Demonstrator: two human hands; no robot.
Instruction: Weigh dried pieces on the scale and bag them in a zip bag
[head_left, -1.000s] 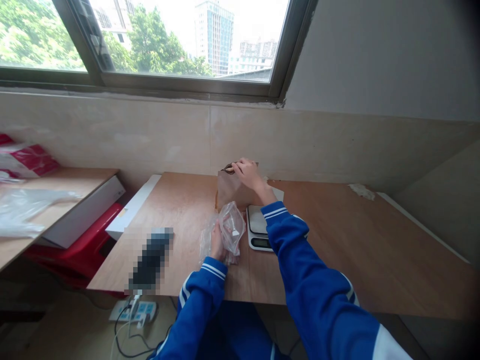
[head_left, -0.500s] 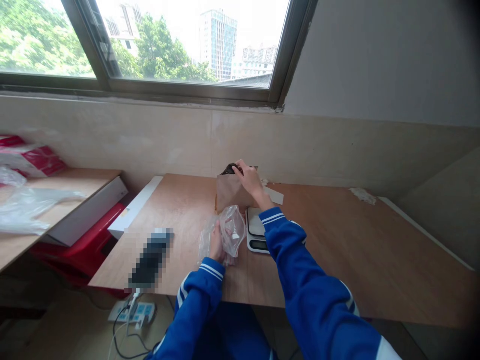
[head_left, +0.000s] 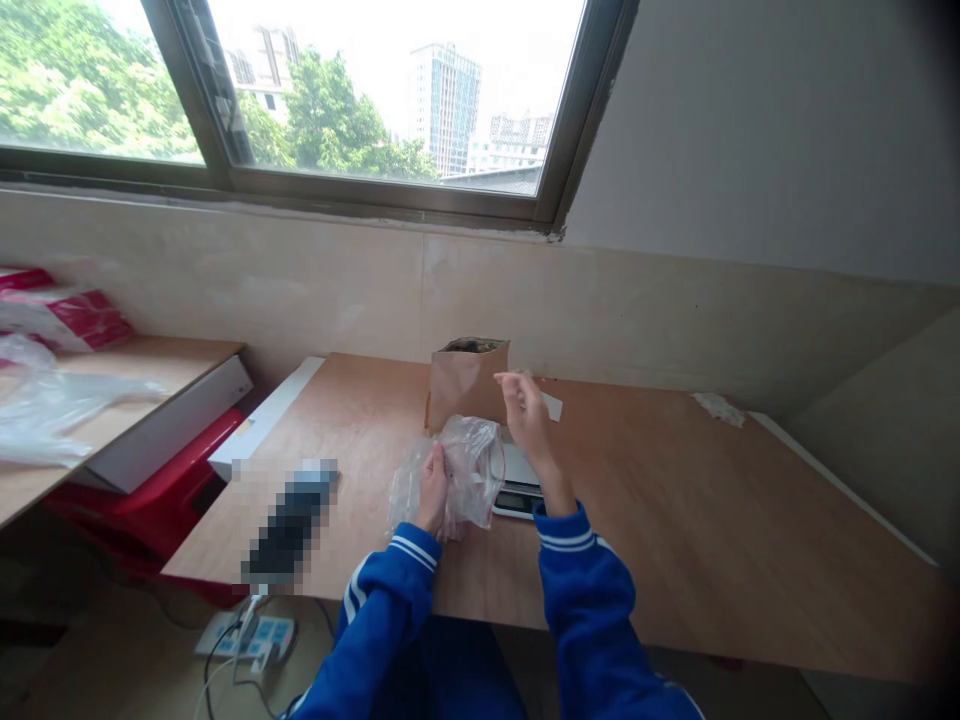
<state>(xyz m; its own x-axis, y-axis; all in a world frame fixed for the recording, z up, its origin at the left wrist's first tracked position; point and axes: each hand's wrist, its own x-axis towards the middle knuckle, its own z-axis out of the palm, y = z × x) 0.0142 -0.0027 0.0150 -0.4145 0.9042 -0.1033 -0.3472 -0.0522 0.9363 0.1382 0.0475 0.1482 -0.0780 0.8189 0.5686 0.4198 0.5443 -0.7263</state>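
My left hand (head_left: 433,488) is closed around a clear plastic zip bag (head_left: 472,470) with a red line along its edge. The plastic is crumpled and spreads to both sides of my fingers. Behind it stands a brown paper bag (head_left: 465,388), its top open and dark contents just showing inside. Just right of the paper bag, my right hand (head_left: 529,415) is raised, fingers bent and held together. What they hold, if anything, is too small to tell. Below that hand lies a white digital scale (head_left: 516,500), partly covered by the zip bag and my arm.
A blurred-out dark device (head_left: 292,525) lies on the tabletop (head_left: 675,520) at left, cabled to a power strip (head_left: 247,640) below. Past a gap, another table (head_left: 180,365) bears plastic bags and a pink-and-white package (head_left: 67,315). A white card (head_left: 553,407) lies behind the scale.
My right hand has come away from the paper bag's mouth, moving right and down towards me. The dark contents sit lower in the bag. My left hand keeps the zip bag, whose mouth has shifted right.
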